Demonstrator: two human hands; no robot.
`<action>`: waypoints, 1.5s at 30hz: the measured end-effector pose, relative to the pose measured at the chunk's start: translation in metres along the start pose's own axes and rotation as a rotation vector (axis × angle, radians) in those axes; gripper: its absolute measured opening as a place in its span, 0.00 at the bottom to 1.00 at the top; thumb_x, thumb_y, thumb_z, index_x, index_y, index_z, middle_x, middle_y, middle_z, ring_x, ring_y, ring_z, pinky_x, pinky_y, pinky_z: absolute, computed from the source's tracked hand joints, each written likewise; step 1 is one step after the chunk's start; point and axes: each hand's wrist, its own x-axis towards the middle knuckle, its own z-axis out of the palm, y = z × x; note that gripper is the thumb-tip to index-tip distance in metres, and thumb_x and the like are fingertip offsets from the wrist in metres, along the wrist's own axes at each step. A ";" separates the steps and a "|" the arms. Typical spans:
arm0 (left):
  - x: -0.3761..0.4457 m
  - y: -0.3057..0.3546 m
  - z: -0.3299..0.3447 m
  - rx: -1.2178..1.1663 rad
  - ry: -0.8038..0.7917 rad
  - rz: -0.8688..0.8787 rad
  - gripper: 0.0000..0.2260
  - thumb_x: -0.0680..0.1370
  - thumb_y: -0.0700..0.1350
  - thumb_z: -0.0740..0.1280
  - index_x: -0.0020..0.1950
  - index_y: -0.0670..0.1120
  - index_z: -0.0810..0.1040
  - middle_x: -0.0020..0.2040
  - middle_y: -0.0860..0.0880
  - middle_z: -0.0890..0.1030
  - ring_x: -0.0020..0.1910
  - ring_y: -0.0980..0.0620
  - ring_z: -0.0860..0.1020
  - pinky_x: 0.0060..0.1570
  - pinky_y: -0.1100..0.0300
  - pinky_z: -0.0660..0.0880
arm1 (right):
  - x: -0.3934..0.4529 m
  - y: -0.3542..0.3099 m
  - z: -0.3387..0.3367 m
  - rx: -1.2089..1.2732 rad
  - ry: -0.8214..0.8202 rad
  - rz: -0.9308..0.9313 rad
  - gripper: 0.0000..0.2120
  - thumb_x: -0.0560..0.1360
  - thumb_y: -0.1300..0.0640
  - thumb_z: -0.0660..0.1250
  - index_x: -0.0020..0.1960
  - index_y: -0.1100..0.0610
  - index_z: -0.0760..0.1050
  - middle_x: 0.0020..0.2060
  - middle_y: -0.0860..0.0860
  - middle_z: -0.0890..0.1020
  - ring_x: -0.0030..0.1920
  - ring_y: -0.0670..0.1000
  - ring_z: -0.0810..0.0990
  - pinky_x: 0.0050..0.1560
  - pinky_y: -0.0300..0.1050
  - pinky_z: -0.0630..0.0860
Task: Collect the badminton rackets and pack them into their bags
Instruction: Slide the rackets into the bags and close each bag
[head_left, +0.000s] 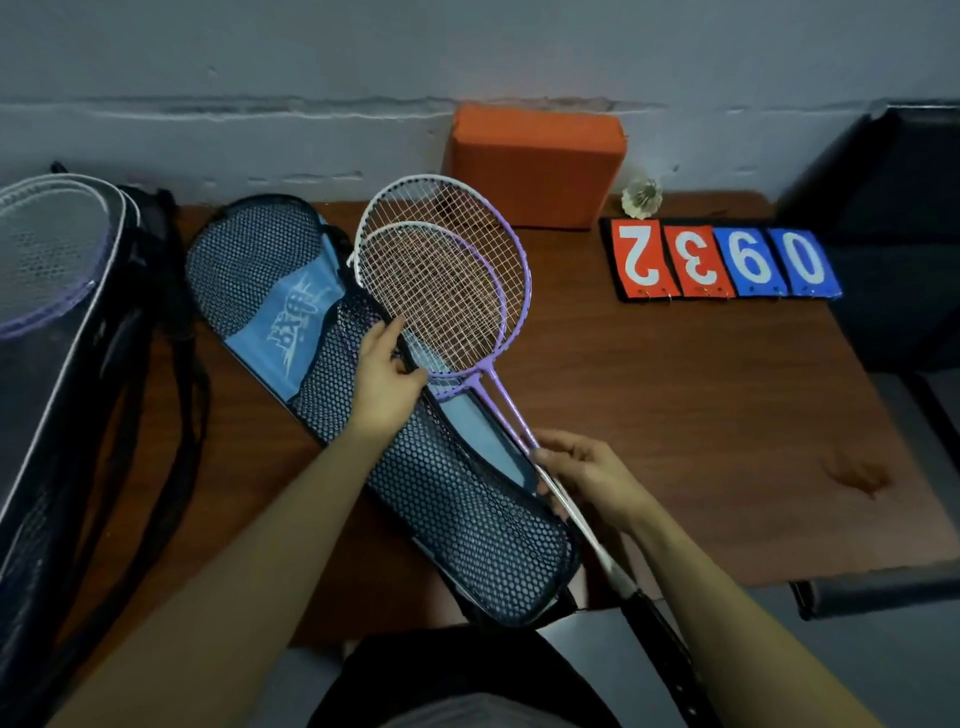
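Leftmost, a black bag (62, 395) lay cut off by the frame's edge, and through its clear panel showed the rim of a racket (47, 244); how many it held could not be told. Black straps (176, 415) trailed from it over the tabletop (701, 415). Beside it a mesh bag (311, 332) with a blue panel lay slanted, its open edge facing right and its lower end hanging past the near edge of the tabletop. The left hand (384, 374) rested on that bag, thumb and fingers pinching the rim of its opening. Two purple rackets (447, 291) lay stacked, heads overlapping, their lower rims and shafts just inside the opening while most of both heads stayed outside over bare wood. The right hand (587, 473) curled round both shafts near the bag's edge; the grips ran on under the wrist, one dark handle showing past the tabletop's edge. Behind the heads an orange block (535, 161) stood against the wall. Right of it sat a shuttlecock (643, 197), then a row of number cards (722, 260) reading upside down. Open wood lay between the cards and the right hand. A dark shape filled the far right, hard to make out.
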 end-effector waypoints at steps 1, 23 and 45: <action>-0.001 0.000 0.000 -0.001 -0.001 0.000 0.31 0.75 0.32 0.65 0.74 0.50 0.59 0.76 0.51 0.53 0.39 0.58 0.72 0.29 0.72 0.72 | 0.001 0.000 0.001 -0.014 0.001 0.002 0.08 0.76 0.62 0.65 0.53 0.58 0.79 0.27 0.56 0.77 0.22 0.50 0.73 0.22 0.38 0.72; -0.005 0.005 -0.012 0.050 0.129 0.082 0.28 0.75 0.34 0.65 0.73 0.47 0.62 0.75 0.50 0.57 0.48 0.64 0.72 0.34 0.79 0.69 | -0.013 0.002 -0.016 -0.162 -0.105 0.142 0.12 0.74 0.62 0.65 0.49 0.72 0.77 0.27 0.57 0.72 0.22 0.49 0.64 0.23 0.37 0.60; 0.001 -0.024 -0.027 0.113 -0.044 0.127 0.29 0.75 0.30 0.60 0.72 0.51 0.63 0.56 0.46 0.77 0.38 0.51 0.75 0.31 0.64 0.70 | -0.002 0.003 0.015 -0.248 -0.118 -0.008 0.12 0.77 0.67 0.62 0.57 0.59 0.79 0.30 0.53 0.78 0.22 0.46 0.66 0.22 0.34 0.59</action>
